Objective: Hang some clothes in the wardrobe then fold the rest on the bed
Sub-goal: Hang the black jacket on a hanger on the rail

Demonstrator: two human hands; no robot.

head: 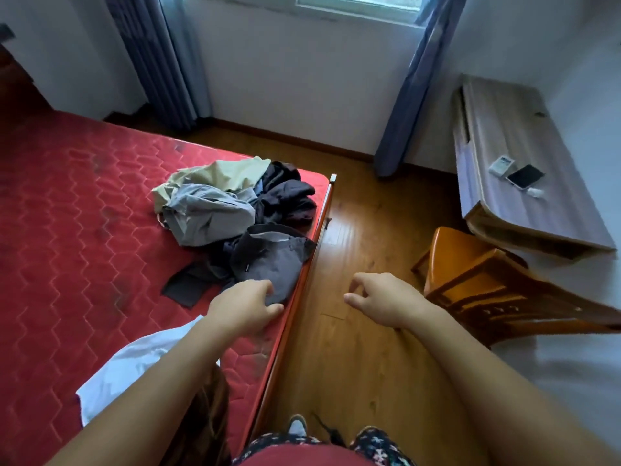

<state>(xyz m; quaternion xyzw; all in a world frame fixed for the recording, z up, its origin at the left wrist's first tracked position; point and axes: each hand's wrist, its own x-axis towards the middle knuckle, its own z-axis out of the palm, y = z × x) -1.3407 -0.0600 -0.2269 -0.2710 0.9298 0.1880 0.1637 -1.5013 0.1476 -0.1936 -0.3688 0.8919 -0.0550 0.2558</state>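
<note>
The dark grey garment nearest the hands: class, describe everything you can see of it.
The dark grey garment is soft, woven-looking cloth, crumpled, with a paler lining showing at what looks like an open waistband on its far side. It lies at the near end of the clothes pile, on the red mattress, close to its right edge. The left hand curls its fingers round the garment's near edge.

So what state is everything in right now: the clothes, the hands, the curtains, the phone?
clothes pile: crumpled, unfolded, on the bed
dark grey garment: crumpled at the bed's edge, gripped by the left hand
right hand: loosely curled, empty, above the floor
white garment: spread on the bed
curtains: pulled aside
phone: flat on the desk, screen dark
</note>
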